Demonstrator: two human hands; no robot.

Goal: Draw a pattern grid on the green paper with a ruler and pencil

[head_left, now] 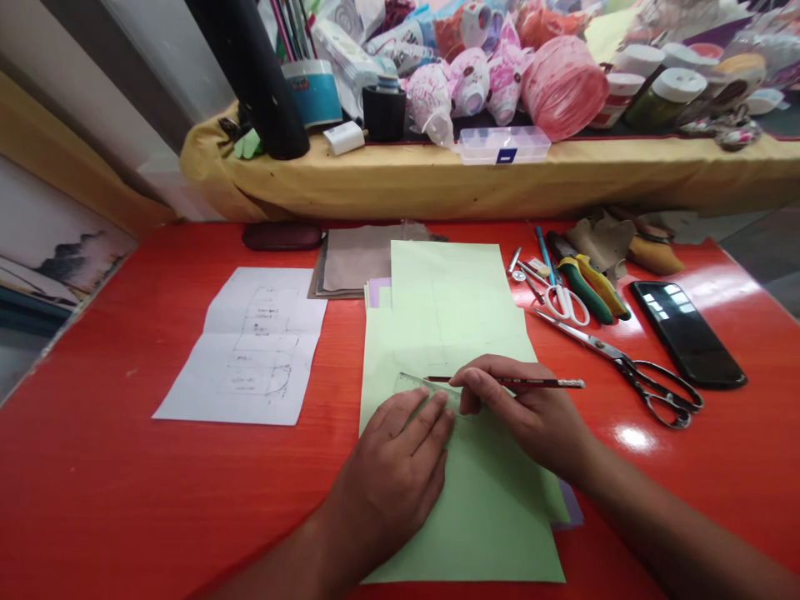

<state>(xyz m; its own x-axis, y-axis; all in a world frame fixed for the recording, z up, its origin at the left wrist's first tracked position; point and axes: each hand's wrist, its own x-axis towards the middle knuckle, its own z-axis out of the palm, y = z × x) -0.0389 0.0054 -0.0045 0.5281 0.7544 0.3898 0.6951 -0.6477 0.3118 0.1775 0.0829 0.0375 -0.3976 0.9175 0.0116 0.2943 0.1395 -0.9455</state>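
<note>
A pale green sheet of paper (475, 517) lies on top of other sheets, with faint pencil lines on its upper part. My left hand (400, 458) rests flat on it, fingers stretched over a clear ruler (409, 383) that is mostly hidden beneath them. In my right hand (525, 408) a dark red pencil (556, 383) is pinched between thumb and fingers, nearly level, its tip pointing left just above the ruler. To the left, a creased white sheet (187, 387) shows a hand-drawn pattern with small notes.
Large scissors (616, 354), white-handled scissors (572, 304), pliers (587, 279) and a phone (687, 333) lie right of the paper. Brown sheets (368, 258) and a dark red case (281, 237) sit behind. A cloth-covered ledge (437, 183) with jars and crafts borders the red table (93, 467).
</note>
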